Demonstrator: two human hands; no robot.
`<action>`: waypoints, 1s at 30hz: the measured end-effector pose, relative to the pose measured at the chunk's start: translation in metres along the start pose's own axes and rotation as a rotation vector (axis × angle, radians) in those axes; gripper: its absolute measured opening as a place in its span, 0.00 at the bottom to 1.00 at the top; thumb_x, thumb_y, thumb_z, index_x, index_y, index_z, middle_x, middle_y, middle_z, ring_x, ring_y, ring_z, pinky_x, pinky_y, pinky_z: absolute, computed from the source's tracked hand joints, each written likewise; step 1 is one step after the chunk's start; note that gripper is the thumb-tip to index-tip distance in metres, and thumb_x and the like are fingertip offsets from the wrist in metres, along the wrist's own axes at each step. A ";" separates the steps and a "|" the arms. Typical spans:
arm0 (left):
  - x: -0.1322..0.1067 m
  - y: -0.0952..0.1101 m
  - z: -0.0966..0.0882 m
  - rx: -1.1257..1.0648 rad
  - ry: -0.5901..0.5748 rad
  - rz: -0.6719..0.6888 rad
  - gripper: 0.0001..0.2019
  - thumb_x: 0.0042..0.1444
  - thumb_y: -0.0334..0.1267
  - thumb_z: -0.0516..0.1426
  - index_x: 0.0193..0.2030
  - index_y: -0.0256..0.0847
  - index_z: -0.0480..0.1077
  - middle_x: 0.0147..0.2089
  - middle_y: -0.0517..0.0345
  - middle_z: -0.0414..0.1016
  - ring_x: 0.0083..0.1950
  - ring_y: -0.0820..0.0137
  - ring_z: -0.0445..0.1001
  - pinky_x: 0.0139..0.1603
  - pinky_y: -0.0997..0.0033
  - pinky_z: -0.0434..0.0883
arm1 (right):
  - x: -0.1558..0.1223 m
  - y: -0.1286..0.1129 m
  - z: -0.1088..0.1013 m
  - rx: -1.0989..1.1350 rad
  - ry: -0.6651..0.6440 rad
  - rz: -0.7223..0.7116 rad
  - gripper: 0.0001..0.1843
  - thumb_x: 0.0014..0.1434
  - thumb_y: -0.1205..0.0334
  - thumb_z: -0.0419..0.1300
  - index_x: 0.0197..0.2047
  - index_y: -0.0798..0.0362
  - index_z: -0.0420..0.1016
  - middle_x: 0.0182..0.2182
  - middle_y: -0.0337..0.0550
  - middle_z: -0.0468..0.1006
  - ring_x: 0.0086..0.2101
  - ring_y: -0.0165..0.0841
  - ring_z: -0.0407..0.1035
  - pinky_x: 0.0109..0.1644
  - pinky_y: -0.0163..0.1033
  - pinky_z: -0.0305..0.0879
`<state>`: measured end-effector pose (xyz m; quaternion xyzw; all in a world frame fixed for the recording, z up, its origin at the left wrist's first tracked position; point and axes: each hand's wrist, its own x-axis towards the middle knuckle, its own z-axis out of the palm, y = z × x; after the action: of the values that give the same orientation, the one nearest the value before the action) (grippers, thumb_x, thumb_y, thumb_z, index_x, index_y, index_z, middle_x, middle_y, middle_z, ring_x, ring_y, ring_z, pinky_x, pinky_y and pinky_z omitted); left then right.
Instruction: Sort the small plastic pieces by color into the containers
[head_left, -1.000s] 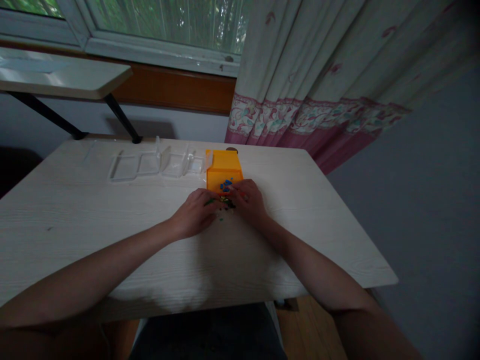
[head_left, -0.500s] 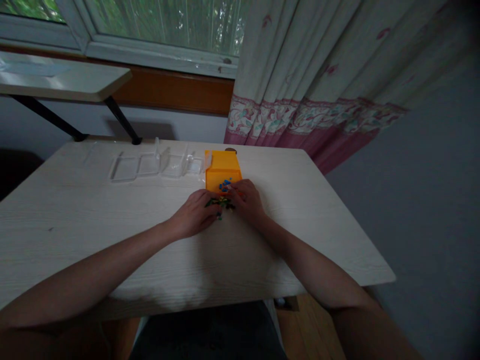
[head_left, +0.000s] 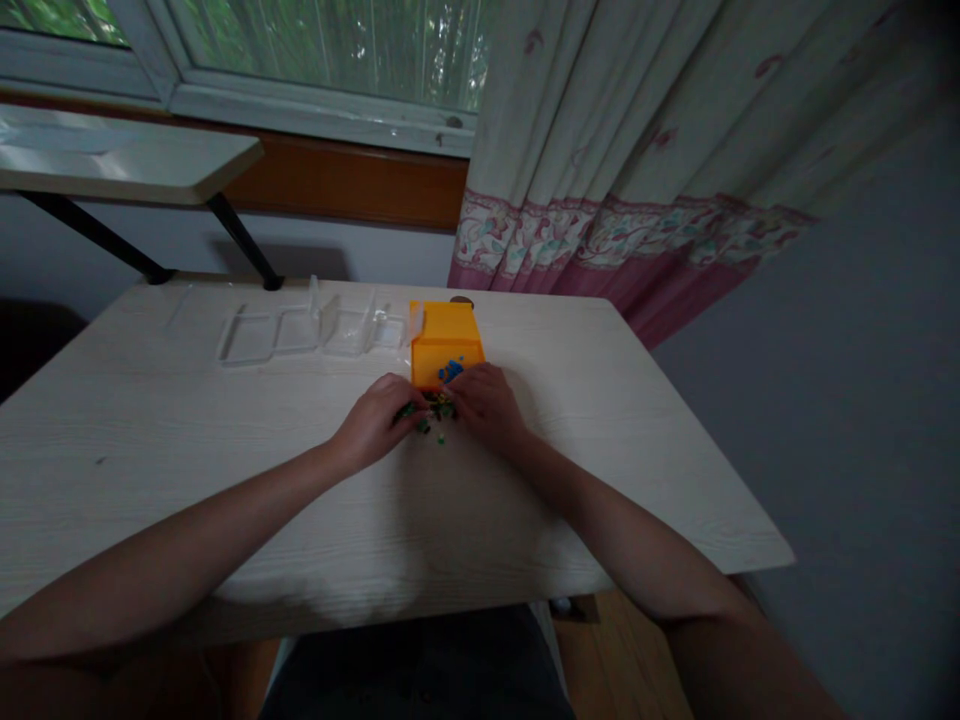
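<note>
A pile of small green, yellow and dark pieces (head_left: 441, 404) lies on the table just in front of an open orange box (head_left: 442, 325). Several small blue pieces (head_left: 451, 371) rest inside the near half of the box. At the pile's left edge is my left hand (head_left: 381, 415), its thumb and fingers closed around some green bits too small to name. My right hand (head_left: 487, 405) is at the pile's right, by the box's near corner, fingers bent and pinched together; what they hold is hidden. One green piece (head_left: 441, 440) lies apart, nearer to me.
Clear plastic boxes with raised lids (head_left: 296, 330) stand in a row left of the orange box. A dark round object (head_left: 462, 300) sits behind it. A raised shelf (head_left: 142, 160) on black legs is at the back left, and a curtain (head_left: 585, 200) hangs behind the table (head_left: 300, 540).
My left hand has drawn slightly left and up, uncovering more green pieces. My right hand has shifted a little, its fingertips now nearer the pile's top edge.
</note>
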<state>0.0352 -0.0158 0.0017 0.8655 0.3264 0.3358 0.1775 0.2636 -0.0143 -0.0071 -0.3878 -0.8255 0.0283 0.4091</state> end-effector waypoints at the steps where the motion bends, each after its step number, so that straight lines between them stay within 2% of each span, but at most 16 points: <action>1: 0.000 0.000 -0.001 -0.026 0.027 -0.025 0.05 0.63 0.37 0.57 0.38 0.39 0.72 0.38 0.54 0.75 0.44 0.65 0.72 0.46 0.64 0.71 | 0.000 -0.002 0.000 -0.009 -0.023 -0.047 0.10 0.66 0.57 0.58 0.41 0.49 0.81 0.35 0.42 0.82 0.41 0.34 0.72 0.52 0.44 0.64; 3: -0.001 0.000 -0.001 -0.070 0.061 -0.060 0.06 0.63 0.39 0.57 0.38 0.40 0.72 0.38 0.55 0.76 0.43 0.66 0.74 0.45 0.65 0.71 | -0.002 -0.005 0.001 -0.041 -0.067 -0.108 0.09 0.64 0.57 0.60 0.44 0.47 0.81 0.37 0.42 0.82 0.43 0.35 0.72 0.54 0.44 0.63; 6: -0.003 0.000 0.000 -0.113 0.068 -0.091 0.07 0.63 0.41 0.57 0.40 0.41 0.72 0.40 0.55 0.77 0.44 0.66 0.76 0.45 0.66 0.72 | -0.003 -0.007 0.002 -0.094 -0.097 -0.117 0.11 0.64 0.57 0.60 0.47 0.45 0.80 0.37 0.42 0.82 0.44 0.36 0.71 0.55 0.44 0.63; 14: -0.005 0.004 0.001 -0.143 0.038 -0.115 0.08 0.64 0.40 0.56 0.48 0.42 0.66 0.44 0.55 0.75 0.46 0.66 0.77 0.45 0.66 0.74 | -0.004 -0.009 0.003 -0.089 -0.029 -0.228 0.11 0.65 0.61 0.59 0.49 0.46 0.80 0.37 0.41 0.82 0.44 0.35 0.71 0.54 0.43 0.64; 20: -0.007 0.001 0.002 -0.100 0.034 -0.049 0.07 0.65 0.36 0.54 0.48 0.41 0.66 0.45 0.53 0.74 0.48 0.66 0.76 0.48 0.66 0.74 | -0.005 -0.008 0.001 -0.101 -0.047 -0.245 0.12 0.65 0.61 0.59 0.50 0.46 0.79 0.37 0.41 0.82 0.43 0.35 0.70 0.55 0.44 0.63; 26: -0.006 0.003 0.000 -0.085 0.014 -0.026 0.07 0.64 0.35 0.53 0.47 0.39 0.67 0.44 0.50 0.74 0.47 0.65 0.75 0.48 0.64 0.74 | -0.003 -0.010 0.000 -0.091 -0.123 -0.159 0.11 0.67 0.57 0.57 0.43 0.46 0.81 0.37 0.41 0.83 0.43 0.35 0.71 0.55 0.45 0.64; 30: -0.005 0.005 -0.003 -0.090 -0.009 0.008 0.08 0.63 0.32 0.51 0.47 0.38 0.68 0.44 0.48 0.75 0.47 0.64 0.74 0.46 0.63 0.74 | -0.003 -0.011 -0.003 -0.086 -0.164 -0.144 0.10 0.66 0.57 0.56 0.42 0.45 0.80 0.37 0.41 0.82 0.44 0.36 0.71 0.55 0.47 0.63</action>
<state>0.0327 -0.0232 0.0039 0.8595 0.3067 0.3468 0.2165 0.2594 -0.0249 -0.0030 -0.3412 -0.8824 -0.0047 0.3240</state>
